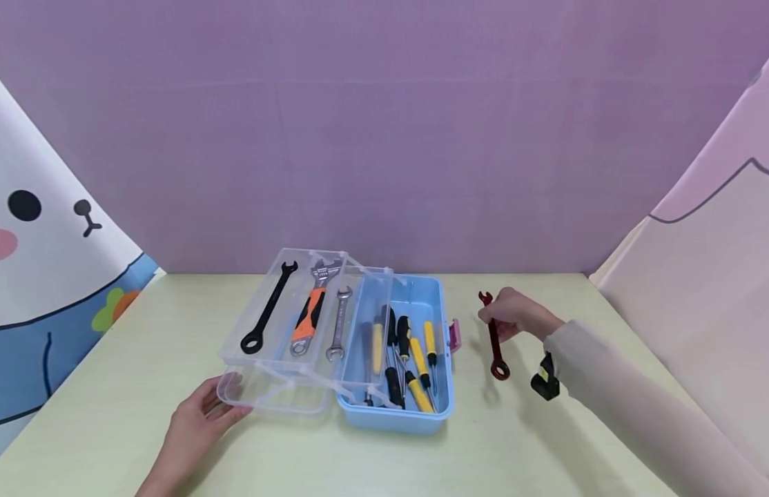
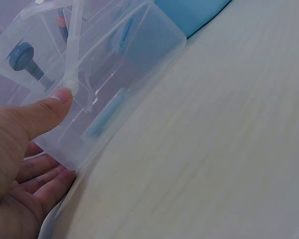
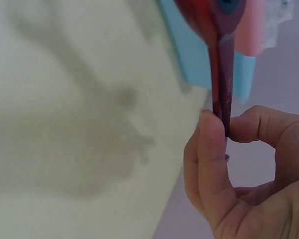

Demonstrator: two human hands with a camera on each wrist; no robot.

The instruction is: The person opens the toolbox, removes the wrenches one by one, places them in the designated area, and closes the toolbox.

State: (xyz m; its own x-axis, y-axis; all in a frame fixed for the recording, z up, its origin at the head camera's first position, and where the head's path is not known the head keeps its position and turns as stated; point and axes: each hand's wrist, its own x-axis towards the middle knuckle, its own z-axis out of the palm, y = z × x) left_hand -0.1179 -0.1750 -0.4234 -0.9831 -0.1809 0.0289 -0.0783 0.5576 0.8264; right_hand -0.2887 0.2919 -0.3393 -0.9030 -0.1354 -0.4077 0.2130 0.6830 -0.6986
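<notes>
My right hand (image 1: 515, 314) pinches a dark red combination wrench (image 1: 496, 348) between thumb and fingers, above the table to the right of the toolbox. In the right wrist view the wrench's ring end points away from the fingertips. My left hand (image 1: 198, 417) holds the near-left corner of the toolbox's clear lid (image 1: 285, 400), thumb on one side and fingers on the other. Above the lid, a clear tray (image 1: 235, 355) carries a black combination wrench (image 1: 269, 308), an orange-handled adjustable wrench (image 1: 310, 310) and a silver open-end wrench (image 1: 340, 324).
The blue toolbox (image 1: 397, 422) stands open, with several yellow and black screwdrivers (image 1: 420, 362) inside. A pink latch (image 1: 455, 335) sticks out on its right side. Behind the pale table (image 1: 484, 449) hangs a purple backdrop (image 1: 384, 138).
</notes>
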